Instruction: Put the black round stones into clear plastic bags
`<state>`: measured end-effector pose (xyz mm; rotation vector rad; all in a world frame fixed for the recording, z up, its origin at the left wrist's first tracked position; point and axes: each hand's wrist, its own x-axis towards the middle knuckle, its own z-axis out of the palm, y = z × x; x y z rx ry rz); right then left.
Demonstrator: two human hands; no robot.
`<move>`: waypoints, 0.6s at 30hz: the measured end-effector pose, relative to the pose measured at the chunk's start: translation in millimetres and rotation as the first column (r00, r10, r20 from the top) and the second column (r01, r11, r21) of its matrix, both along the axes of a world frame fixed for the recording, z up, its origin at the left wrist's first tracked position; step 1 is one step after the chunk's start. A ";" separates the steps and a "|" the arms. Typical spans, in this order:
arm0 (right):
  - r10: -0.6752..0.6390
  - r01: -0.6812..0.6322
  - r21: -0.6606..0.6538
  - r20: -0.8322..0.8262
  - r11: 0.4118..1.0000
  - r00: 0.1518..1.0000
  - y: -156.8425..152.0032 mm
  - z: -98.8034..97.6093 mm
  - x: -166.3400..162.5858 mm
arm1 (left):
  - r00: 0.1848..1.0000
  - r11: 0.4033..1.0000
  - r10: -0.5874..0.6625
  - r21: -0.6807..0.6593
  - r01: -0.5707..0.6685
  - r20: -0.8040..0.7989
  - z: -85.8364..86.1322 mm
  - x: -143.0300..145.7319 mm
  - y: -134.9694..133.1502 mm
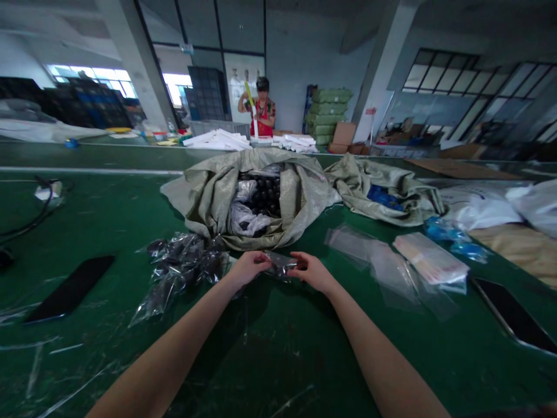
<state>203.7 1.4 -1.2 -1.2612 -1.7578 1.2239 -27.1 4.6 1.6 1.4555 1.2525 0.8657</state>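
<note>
My left hand [249, 267] and my right hand [311, 270] meet over the green table [278, 348], both pinched on a small clear plastic bag [281, 265] with dark contents. Just beyond them an open grey woven sack [209, 197] holds several small black round pieces [264, 194] in a plastic liner. To the left of my left hand lies a pile of filled clear bags [180, 261] with dark items inside.
Empty clear bags [374, 261] and a white stack of flat bags [430, 261] lie to the right. A second sack [391, 191] with blue items sits behind them. Dark flat slabs rest at the left [69, 288] and right [513, 316]. A person [262, 110] works at a far table.
</note>
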 end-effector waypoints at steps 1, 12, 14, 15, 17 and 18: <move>0.039 -0.039 -0.028 -0.019 0.999 0.999 -0.9 1.8 0.0 | 1.000 1.000 0.008 -0.030 -0.007 0.030 2.0 1.0 -1.4; 0.034 -0.090 -0.154 -0.334 0.984 0.942 -4.1 1.8 -4.9 | 0.993 0.993 0.015 -0.116 -0.002 0.116 7.9 3.2 -6.6; 0.079 -0.130 -0.127 -0.345 0.983 0.935 -4.9 3.0 -4.8 | 0.992 0.992 0.006 -0.127 0.010 0.123 7.7 3.9 -6.9; 0.098 -0.145 -0.115 -0.345 0.983 0.933 -5.4 3.6 -5.0 | 0.994 0.991 0.000 -0.135 0.016 0.112 8.8 3.6 -6.9; 0.107 -0.152 -0.110 -0.341 0.982 0.934 -6.0 4.1 -6.1 | 0.998 0.990 -0.015 -0.140 0.023 0.057 15.1 -0.7 -6.2; 0.093 -0.139 -0.115 -0.337 0.984 0.937 -6.1 3.9 -6.8 | 0.999 0.991 -0.018 -0.134 0.021 0.028 21.0 -5.8 -5.7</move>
